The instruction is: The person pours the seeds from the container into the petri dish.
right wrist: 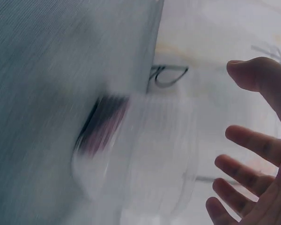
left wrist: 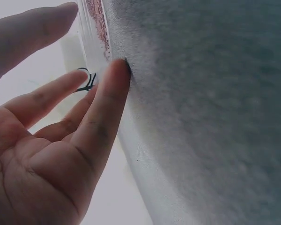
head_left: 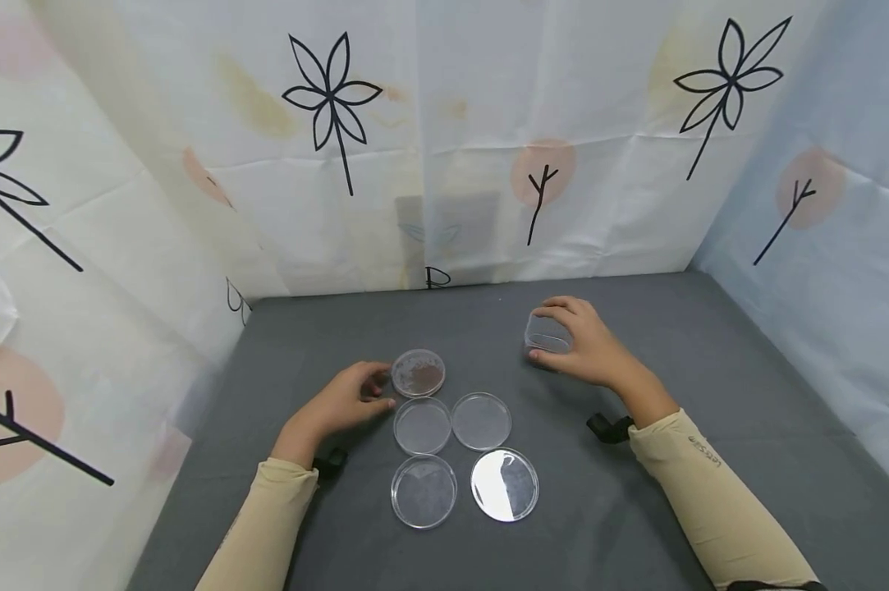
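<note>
My left hand [head_left: 341,402] lies at the left side of a lidded petri dish [head_left: 419,373] with reddish-brown granules inside. In the left wrist view its fingers [left wrist: 103,108] are loosely extended by the dish's edge, and nothing is gripped. At the right, my right hand [head_left: 580,341] is spread around a clear plastic container [head_left: 547,332] on the table. The right wrist view shows that container [right wrist: 154,154] blurred, with a dark reddish patch in it, and the spread fingers [right wrist: 255,143] apart from it.
Below the granule dish are more clear petri dish pieces: two side by side [head_left: 482,422], then one at the lower left [head_left: 424,492] and one with a bright reflection [head_left: 505,485]. Patterned white curtains [head_left: 459,107] enclose the grey table [head_left: 326,328].
</note>
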Demonstrator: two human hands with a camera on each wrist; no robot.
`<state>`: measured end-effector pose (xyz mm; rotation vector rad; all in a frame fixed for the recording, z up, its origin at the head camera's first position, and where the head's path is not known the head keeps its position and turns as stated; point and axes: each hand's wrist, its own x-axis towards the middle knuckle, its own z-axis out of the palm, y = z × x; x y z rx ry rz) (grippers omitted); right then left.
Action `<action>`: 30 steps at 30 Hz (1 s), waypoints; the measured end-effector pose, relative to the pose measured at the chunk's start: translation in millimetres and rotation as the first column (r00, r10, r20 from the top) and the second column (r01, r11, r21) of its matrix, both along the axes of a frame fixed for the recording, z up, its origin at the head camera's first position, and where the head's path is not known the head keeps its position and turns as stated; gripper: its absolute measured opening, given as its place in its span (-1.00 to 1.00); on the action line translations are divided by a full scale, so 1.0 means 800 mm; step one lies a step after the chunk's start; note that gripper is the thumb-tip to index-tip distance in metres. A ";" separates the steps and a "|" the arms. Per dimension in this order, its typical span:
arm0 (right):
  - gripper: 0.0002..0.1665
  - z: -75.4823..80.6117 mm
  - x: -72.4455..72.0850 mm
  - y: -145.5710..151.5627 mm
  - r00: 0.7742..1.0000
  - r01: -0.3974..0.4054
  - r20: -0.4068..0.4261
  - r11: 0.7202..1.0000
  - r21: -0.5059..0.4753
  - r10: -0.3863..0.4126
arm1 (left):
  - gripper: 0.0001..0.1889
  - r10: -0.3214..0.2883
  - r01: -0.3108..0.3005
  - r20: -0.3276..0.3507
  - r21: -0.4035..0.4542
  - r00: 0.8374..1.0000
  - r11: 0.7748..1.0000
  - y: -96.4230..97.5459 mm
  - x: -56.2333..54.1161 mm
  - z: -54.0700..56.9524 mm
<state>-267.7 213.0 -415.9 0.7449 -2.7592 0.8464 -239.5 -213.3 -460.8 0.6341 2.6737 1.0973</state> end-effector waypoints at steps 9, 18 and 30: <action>-0.01 -0.008 0.007 0.040 0.986 0.134 0.093 0.991 0.031 -0.136 | -0.29 -0.028 0.028 0.059 0.015 0.998 1.000 -0.002 0.019 -0.001; 0.15 -0.012 0.009 0.051 0.965 0.157 0.208 0.987 0.021 -0.158 | -0.25 -0.092 0.083 0.114 0.087 0.989 0.993 0.010 0.034 0.000; 0.20 -0.015 -0.002 0.050 0.953 0.135 0.280 0.989 -0.054 -0.115 | -0.14 -0.134 0.125 0.090 0.099 0.987 0.987 0.020 0.042 -0.002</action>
